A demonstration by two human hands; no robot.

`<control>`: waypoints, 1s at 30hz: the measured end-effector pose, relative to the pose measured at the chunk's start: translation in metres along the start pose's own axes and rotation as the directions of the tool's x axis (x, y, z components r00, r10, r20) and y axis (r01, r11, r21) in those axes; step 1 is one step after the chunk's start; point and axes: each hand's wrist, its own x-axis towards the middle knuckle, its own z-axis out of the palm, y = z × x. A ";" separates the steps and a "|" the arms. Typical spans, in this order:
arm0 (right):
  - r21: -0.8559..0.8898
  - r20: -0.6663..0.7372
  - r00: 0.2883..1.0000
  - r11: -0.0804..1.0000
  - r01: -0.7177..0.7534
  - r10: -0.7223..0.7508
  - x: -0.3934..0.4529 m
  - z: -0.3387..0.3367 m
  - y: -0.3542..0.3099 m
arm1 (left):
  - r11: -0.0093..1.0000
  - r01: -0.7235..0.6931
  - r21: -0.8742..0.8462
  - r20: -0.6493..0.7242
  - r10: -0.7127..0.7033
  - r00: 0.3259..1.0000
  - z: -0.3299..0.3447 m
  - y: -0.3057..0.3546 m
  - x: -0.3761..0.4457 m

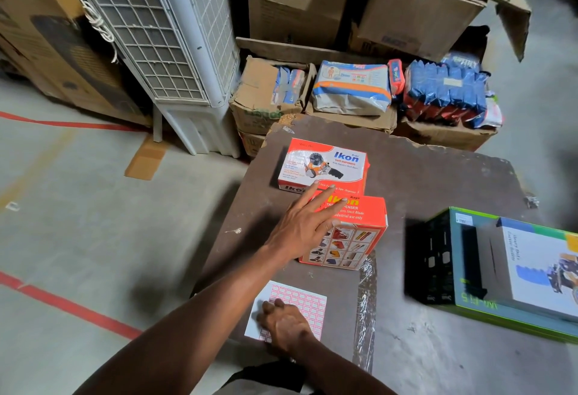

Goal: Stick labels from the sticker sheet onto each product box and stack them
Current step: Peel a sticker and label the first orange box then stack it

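Observation:
Two orange-and-white Ikon tape dispenser boxes lie on a brown board (pixel 438 175). The far box (pixel 325 166) lies flat, and the near box (pixel 353 238) sits just in front of it, touching it. My left hand (pixel 300 222) reaches over the near box with straight, spread fingers; its fingertips touch the near box's top and the far box's front edge. A white sticker sheet (pixel 308 304) with pink-bordered labels lies at the board's near edge. My right hand (pixel 284 326) rests on the sheet with bent fingers; whether it pinches a label is hidden.
A large black-and-green box (pixel 469 257) lies at the right, off the board. Behind the board stand cardboard cartons (pixel 262 107), a diaper pack (pixel 350 88) and blue packets (pixel 447 91). A white air cooler (pixel 175 50) stands at the back left. Red floor tape (pixel 72 307) runs at the left.

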 end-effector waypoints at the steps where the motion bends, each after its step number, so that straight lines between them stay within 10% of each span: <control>1: -0.004 0.004 1.000 1.000 0.003 -0.003 0.000 0.000 0.000 | 1.000 -0.004 -0.003 -0.002 0.004 1.000 -0.001 0.000 0.000; 30: 0.013 -0.034 0.999 1.000 0.020 -0.020 -0.004 0.008 0.001 | 0.999 -0.022 -0.039 -0.038 0.021 0.999 0.001 -0.003 0.000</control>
